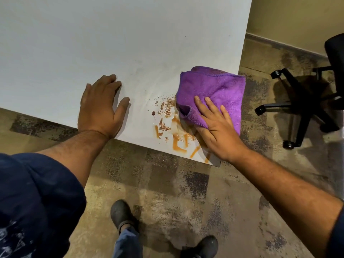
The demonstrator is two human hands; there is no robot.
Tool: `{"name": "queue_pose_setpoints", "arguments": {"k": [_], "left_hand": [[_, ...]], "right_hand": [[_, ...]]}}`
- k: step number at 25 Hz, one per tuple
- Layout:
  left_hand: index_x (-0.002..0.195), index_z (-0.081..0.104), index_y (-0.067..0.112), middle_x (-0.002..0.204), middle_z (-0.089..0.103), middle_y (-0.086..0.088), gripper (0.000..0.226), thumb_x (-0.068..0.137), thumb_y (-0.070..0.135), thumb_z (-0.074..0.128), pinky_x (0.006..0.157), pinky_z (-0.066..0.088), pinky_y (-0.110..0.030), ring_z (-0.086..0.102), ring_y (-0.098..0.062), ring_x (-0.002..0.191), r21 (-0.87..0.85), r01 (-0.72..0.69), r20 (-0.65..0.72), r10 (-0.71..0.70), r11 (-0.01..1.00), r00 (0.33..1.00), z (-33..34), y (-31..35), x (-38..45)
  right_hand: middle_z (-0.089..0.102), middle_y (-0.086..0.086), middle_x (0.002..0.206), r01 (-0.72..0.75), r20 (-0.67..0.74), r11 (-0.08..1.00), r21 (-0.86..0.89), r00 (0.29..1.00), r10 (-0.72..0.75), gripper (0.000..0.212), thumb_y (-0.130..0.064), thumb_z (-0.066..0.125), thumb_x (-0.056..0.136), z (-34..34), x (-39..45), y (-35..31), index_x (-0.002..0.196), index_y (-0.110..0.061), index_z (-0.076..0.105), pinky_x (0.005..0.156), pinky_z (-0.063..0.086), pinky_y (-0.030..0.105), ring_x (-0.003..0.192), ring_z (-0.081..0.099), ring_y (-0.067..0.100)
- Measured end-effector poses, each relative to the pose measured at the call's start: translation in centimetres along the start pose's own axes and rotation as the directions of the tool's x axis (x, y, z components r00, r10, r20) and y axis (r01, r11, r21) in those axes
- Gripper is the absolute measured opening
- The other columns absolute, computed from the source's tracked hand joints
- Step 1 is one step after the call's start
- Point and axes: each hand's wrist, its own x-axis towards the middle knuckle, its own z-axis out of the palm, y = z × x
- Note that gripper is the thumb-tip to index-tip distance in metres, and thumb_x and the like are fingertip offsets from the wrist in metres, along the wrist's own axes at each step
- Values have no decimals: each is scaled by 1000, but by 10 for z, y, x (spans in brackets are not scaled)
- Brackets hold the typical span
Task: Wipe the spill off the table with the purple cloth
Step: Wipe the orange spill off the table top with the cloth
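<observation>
A folded purple cloth (216,90) lies on the near right corner of the white table (111,43), its right side hanging past the table's edge. My right hand (216,131) presses flat on the cloth's near part, fingers spread. An orange and brown spill (173,131) smears the table just left of and below the cloth, down to the corner. My left hand (100,108) rests flat on the table near its front edge, left of the spill, holding nothing.
A black office chair (307,101) on wheels stands on the floor right of the table corner. Patterned carpet (167,192) covers the floor. My two dark shoes (122,213) stand in front of the table edge.
</observation>
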Motion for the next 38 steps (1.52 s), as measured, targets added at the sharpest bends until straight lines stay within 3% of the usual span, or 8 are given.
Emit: {"name": "queue_pose_setpoints", "arguments": {"k": [5,8,12,15,20,24,27,38], "left_hand": [[149,55,15,163,49,-4,58,104,50,46,133,16,-52,37,-26,156,3,-2,2,2,1000,1000,-2,0,0],[149,55,14,162,49,-5,58,104,49,44,133,17,-54,38,-27,156,0,-1,16,1,1000,1000,-2,1,0],[147,58,13,162,50,-5,52,105,40,41,132,16,-53,38,-27,156,-31,16,19,-15,999,1000,-3,0,-1],[144,60,13,160,52,-6,48,106,32,39,132,17,-53,40,-27,155,-69,13,7,-13,998,1000,-5,1,0],[144,61,12,160,53,-7,43,107,25,43,133,17,-53,41,-28,155,-73,34,20,-33,997,999,-8,5,-1],[144,62,11,160,53,-7,39,108,21,48,133,18,-53,42,-28,154,-70,41,30,-39,997,999,-9,6,-1],[142,62,13,159,54,-5,38,108,22,48,133,18,-52,42,-26,154,-63,44,21,-42,997,999,-9,6,-2],[142,62,14,159,53,-3,38,109,24,46,134,15,-51,40,-24,155,-76,51,22,-49,996,999,-8,5,-2]], "right_hand": [[-16,-38,166,-277,-59,931,238,953,298,67,-62,22,101,36,-27,-58,162,-59,-8,134,-14,45,157,-23,-11],[-22,-42,166,-268,-101,909,320,944,314,65,-56,26,106,79,-37,-118,154,-70,-17,132,-17,44,160,-23,-5],[-6,-22,178,-345,-170,861,374,887,429,65,-58,24,102,108,1,-172,141,-80,-23,131,-19,47,164,-19,7],[-8,-16,179,-443,-165,840,314,845,508,62,-59,25,104,106,38,-180,163,-56,6,131,-19,50,164,-20,11],[-10,-8,181,-392,-125,891,230,896,426,70,-57,20,102,91,50,-165,169,-38,15,132,-16,49,166,-17,15],[-1,-2,182,-188,-92,958,-218,981,172,71,-72,21,103,58,48,-113,169,-45,13,130,12,59,167,6,25],[4,-3,182,27,13,915,-403,1000,-24,74,-82,16,100,31,53,-74,167,-50,12,127,3,73,167,8,26],[37,8,171,-200,-255,956,-212,956,144,57,-38,54,108,-5,71,-24,162,-24,42,128,23,67,157,33,39]]}}
